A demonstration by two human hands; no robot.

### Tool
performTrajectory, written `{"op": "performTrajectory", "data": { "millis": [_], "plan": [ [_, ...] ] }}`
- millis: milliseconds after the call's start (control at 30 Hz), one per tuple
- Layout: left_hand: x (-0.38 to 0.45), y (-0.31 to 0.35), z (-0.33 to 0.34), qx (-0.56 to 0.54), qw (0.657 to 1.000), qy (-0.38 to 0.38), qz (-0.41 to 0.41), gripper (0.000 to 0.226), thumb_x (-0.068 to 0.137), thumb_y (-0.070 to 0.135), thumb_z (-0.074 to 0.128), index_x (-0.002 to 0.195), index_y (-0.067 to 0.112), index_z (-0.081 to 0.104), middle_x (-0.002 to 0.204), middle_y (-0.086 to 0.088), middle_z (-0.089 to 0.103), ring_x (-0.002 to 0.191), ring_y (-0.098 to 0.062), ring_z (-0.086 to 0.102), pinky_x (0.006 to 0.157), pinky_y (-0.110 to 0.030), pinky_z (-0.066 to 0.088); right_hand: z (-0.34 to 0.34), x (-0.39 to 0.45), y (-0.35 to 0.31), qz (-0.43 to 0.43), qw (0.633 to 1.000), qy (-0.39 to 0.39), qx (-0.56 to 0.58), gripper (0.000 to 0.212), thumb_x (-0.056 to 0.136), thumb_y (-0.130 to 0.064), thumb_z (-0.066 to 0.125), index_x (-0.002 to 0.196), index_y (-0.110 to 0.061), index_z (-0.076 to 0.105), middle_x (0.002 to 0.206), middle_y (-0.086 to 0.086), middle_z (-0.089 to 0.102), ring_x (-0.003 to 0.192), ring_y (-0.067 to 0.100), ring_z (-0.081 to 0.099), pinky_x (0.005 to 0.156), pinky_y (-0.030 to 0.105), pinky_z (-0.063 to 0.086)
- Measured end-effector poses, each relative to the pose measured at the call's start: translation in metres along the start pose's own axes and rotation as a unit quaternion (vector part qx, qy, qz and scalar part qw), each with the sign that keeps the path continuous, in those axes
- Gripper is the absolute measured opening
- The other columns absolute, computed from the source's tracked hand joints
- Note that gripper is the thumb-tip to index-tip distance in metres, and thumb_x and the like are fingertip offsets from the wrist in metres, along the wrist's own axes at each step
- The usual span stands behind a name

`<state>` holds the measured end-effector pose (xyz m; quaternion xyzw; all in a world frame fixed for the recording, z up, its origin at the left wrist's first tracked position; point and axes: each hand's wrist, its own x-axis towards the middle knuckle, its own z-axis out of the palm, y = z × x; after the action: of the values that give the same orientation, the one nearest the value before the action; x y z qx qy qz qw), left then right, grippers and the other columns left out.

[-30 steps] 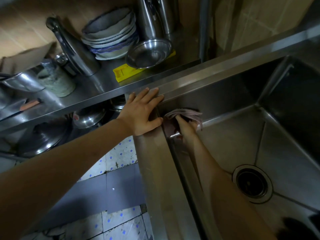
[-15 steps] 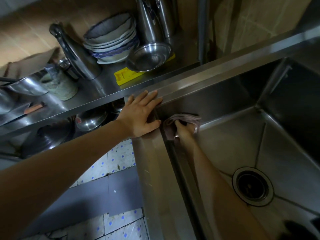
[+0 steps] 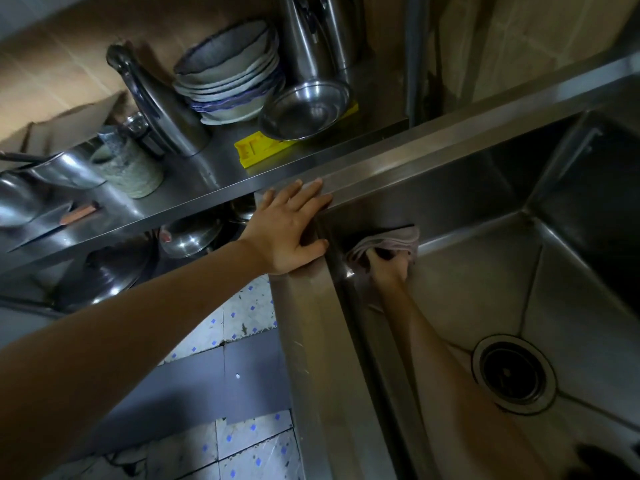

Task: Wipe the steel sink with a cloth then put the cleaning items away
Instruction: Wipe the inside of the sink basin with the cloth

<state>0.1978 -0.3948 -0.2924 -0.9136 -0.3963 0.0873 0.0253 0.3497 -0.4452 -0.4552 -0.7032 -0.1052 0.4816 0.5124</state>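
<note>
Right hand [image 3: 389, 268] bunches the pinkish cloth [image 3: 388, 242] in curled fingers, pressing it into the far-left corner of the steel sink [image 3: 485, 292] — down against the basin wall. Left hand [image 3: 289, 230] lies flat, fingers spread, on the sink's rim corner — drain [image 3: 512, 374] near right.

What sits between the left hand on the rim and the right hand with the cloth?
In the head view, only the sink's steel corner rim and upper inner wall separate the left hand from the right hand holding the cloth.
</note>
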Motion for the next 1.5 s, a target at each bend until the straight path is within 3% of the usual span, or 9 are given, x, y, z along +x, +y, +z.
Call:
{"op": "performTrajectory", "data": {
  "millis": [167, 367, 533, 700, 833, 967, 1067, 1333, 1500],
  "plan": [
    [0.000, -0.001, 0.000, 0.005, 1.000, -0.003, 0.003, 0.090, 0.069, 0.068, 0.016, 0.150, 0.029, 0.018, 0.159, 0.002, 0.009, 0.145, -0.027, 0.010, 0.115, -0.050, 0.012, 0.005, -0.014, 0.000, -0.013, 1.000, -0.025, 0.001, 0.036, 0.086, -0.020, 0.065, 0.117, -0.010, 0.050, 0.116, 0.014, 0.059, 0.110, 0.032, 0.059, 0.097, 0.046, 0.048],
    [0.000, 0.000, -0.003, 0.007, 1.000, -0.006, 0.008, 0.090, 0.068, 0.068, 0.017, 0.149, 0.028, 0.019, 0.159, 0.002, 0.010, 0.145, -0.028, 0.011, 0.114, -0.050, 0.010, -0.009, -0.033, 0.005, -0.070, 0.989, -0.121, -0.041, 0.039, 0.085, -0.012, 0.061, 0.122, -0.015, 0.048, 0.119, 0.017, 0.060, 0.103, 0.032, 0.060, 0.092, 0.046, 0.051],
    [0.001, 0.001, -0.005, 0.018, 1.000, -0.011, 0.012, 0.092, 0.068, 0.070, 0.014, 0.150, 0.028, 0.017, 0.159, 0.000, 0.008, 0.145, -0.028, 0.010, 0.115, -0.050, 0.009, -0.029, -0.040, -0.007, -0.008, 0.968, -0.248, -0.026, 0.024, 0.090, -0.010, 0.056, 0.107, -0.028, 0.051, 0.092, 0.006, 0.065, 0.088, 0.028, 0.061, 0.069, 0.035, 0.048],
    [0.004, 0.004, -0.009, 0.047, 0.998, -0.005, 0.041, 0.087, 0.074, 0.065, 0.022, 0.149, 0.022, 0.021, 0.158, -0.007, 0.014, 0.144, -0.030, 0.013, 0.115, -0.049, 0.006, -0.046, -0.044, -0.013, 0.066, 0.935, -0.348, 0.003, 0.044, 0.089, 0.010, 0.045, 0.125, -0.017, 0.048, 0.090, 0.014, 0.057, 0.082, 0.024, 0.058, 0.083, 0.042, 0.051],
    [0.013, 0.006, -0.015, 0.068, 0.992, -0.012, 0.104, 0.082, 0.077, 0.056, 0.032, 0.149, 0.019, 0.021, 0.158, -0.008, 0.013, 0.145, -0.027, 0.010, 0.115, -0.050, -0.001, -0.037, -0.059, -0.015, 0.116, 0.935, -0.321, 0.097, 0.024, 0.099, -0.002, 0.027, 0.111, -0.002, 0.048, 0.071, 0.015, 0.045, 0.050, 0.019, 0.050, 0.042, 0.025, 0.042],
    [0.021, 0.000, -0.018, 0.083, 0.988, -0.003, 0.132, 0.085, 0.074, 0.062, 0.028, 0.146, 0.016, 0.029, 0.155, -0.011, 0.022, 0.143, -0.029, 0.017, 0.115, -0.052, 0.007, -0.011, -0.065, -0.013, 0.139, 0.946, -0.255, 0.141, 0.026, 0.099, -0.026, 0.043, 0.098, -0.006, 0.061, 0.088, 0.012, 0.065, 0.078, 0.019, 0.066, 0.073, 0.028, 0.054],
    [0.027, -0.001, -0.023, 0.100, 0.981, -0.008, 0.165, 0.084, 0.072, 0.060, 0.028, 0.140, 0.011, 0.039, 0.149, -0.014, 0.032, 0.139, -0.033, 0.026, 0.112, -0.054, 0.017, -0.002, -0.070, -0.012, 0.094, 0.956, -0.256, 0.106, 0.024, 0.095, -0.034, 0.049, 0.105, -0.016, 0.062, 0.112, 0.012, 0.065, 0.104, 0.024, 0.061, 0.099, 0.041, 0.044],
    [0.040, -0.006, -0.028, 0.088, 0.969, -0.012, 0.231, 0.074, 0.076, 0.052, 0.035, 0.139, 0.013, 0.037, 0.146, -0.012, 0.037, 0.135, -0.032, 0.033, 0.105, -0.059, 0.029, -0.004, -0.081, -0.021, 0.034, 0.957, -0.280, 0.075, 0.037, 0.099, -0.009, 0.039, 0.136, -0.018, 0.040, 0.111, 0.005, 0.053, 0.098, 0.013, 0.053, 0.071, 0.015, 0.047],
    [0.049, -0.001, -0.025, 0.078, 0.971, -0.011, 0.228, 0.078, 0.075, 0.049, 0.029, 0.145, 0.017, 0.033, 0.151, -0.007, 0.033, 0.138, -0.028, 0.027, 0.109, -0.055, 0.023, 0.000, -0.083, -0.027, 0.063, 0.955, -0.277, 0.087, 0.030, 0.095, -0.008, 0.039, 0.118, -0.025, 0.048, 0.117, 0.019, 0.054, 0.094, 0.022, 0.054, 0.075, 0.029, 0.045]
  ]
}}
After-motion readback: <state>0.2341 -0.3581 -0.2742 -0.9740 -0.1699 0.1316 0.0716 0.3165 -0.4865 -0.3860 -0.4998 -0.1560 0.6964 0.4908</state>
